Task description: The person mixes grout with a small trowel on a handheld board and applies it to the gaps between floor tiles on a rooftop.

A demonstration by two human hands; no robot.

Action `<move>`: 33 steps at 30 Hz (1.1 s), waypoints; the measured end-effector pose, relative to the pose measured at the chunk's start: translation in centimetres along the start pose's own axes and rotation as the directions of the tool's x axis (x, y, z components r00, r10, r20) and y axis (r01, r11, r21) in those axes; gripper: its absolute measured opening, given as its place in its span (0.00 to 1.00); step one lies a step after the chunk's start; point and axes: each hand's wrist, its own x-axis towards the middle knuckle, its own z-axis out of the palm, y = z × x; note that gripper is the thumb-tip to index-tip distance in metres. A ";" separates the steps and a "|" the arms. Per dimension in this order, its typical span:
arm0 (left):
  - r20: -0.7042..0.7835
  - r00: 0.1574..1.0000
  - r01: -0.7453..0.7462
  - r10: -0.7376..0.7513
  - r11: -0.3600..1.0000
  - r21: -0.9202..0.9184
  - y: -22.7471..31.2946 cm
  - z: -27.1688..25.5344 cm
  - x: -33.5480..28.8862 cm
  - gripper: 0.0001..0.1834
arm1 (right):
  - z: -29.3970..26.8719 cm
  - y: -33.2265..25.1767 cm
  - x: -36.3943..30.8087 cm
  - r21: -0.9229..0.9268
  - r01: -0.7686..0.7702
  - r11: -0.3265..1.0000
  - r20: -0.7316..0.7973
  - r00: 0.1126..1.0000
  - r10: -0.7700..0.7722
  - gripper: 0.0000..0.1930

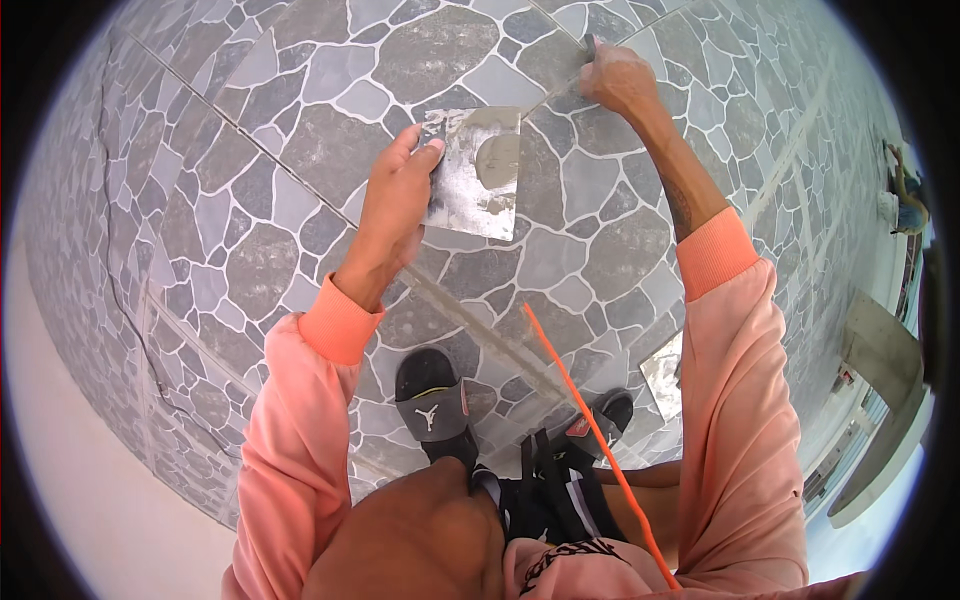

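Note:
My left hand grips the left edge of a flat, square metal plate, thumb on top. A dollop of grey grout paste sits toward the plate's right side, with smears around it. Farther forward and to the right, my right hand is closed around a small dark tool, mostly hidden by the fingers. That hand is down by a joint between the stone-patterned floor tiles. The tool's working edge cannot be made out.
An orange cord hangs in front of me. Another pale, smeared plate lies by my right sleeve. A dark cable runs along the floor at left. Another person is at far right, beyond a curved grey structure.

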 end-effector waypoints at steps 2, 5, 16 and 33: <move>0.037 0.999 0.024 -0.023 1.000 -0.004 0.9 -0.3 -0.3 0.28 | -1.6 -0.4 1.6 0.042 0.097 0.994 0.012 0.995 -0.097 0.17; 0.058 0.998 -0.014 0.013 1.000 0.013 0.0 -1.8 0.5 0.32 | -3.9 -0.2 3.2 0.373 -0.168 0.913 0.301 0.952 0.053 0.17; 0.034 0.998 -0.043 0.044 0.998 -0.045 0.9 -1.3 -0.6 0.25 | -3.8 4.5 1.8 0.054 0.369 0.928 0.082 0.924 -0.372 0.07; 0.059 0.998 -0.026 0.028 0.999 -0.032 -0.2 -1.8 -0.5 0.30 | -2.7 1.0 2.0 0.138 0.347 0.928 0.214 0.904 -0.369 0.16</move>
